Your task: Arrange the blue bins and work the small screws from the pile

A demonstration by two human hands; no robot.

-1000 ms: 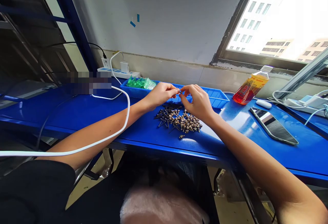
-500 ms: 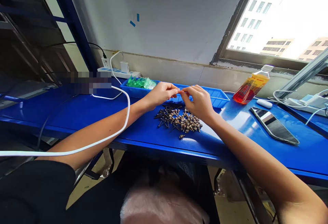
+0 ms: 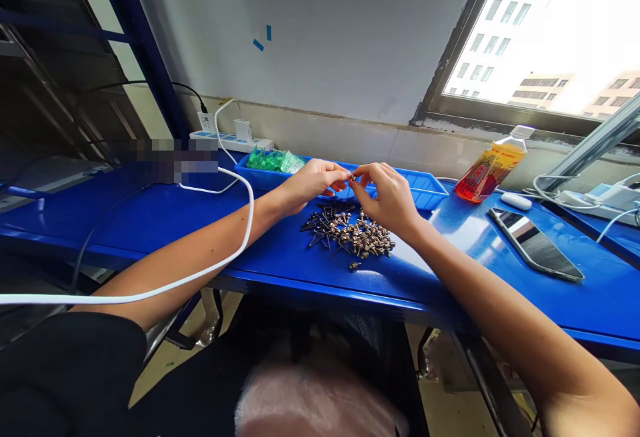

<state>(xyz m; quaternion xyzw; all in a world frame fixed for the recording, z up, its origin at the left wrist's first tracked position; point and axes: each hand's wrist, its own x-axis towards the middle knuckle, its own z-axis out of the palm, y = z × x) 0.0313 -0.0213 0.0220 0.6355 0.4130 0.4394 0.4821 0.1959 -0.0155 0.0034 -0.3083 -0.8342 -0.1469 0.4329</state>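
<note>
My left hand [image 3: 320,180] and my right hand [image 3: 385,194] meet fingertip to fingertip above the work surface. Both are closed in a pinch around a small metal screw [image 3: 353,178], mostly covered by the fingers. Just below them lies a loose pile of screws [image 3: 357,234], some showing dark thin shanks at the left and others brass-coloured heads at the right. A single brass-coloured piece [image 3: 355,266] sits apart, nearer the front edge. Behind my hands stands a long blue plastic tray [image 3: 425,187], with green plastic packets [image 3: 275,160] in its left end.
The blue table [image 3: 280,267] holds a tilted drink bottle [image 3: 493,165], a white oval case [image 3: 516,202] and a phone [image 3: 535,244] at the right. A white cable [image 3: 247,224] loops across my left forearm. A power strip [image 3: 260,144] stands by the wall.
The small metal screw now shows between my fingertips, where it was barely visible before. My fingers have shifted slightly around it; the pile looks the same.
</note>
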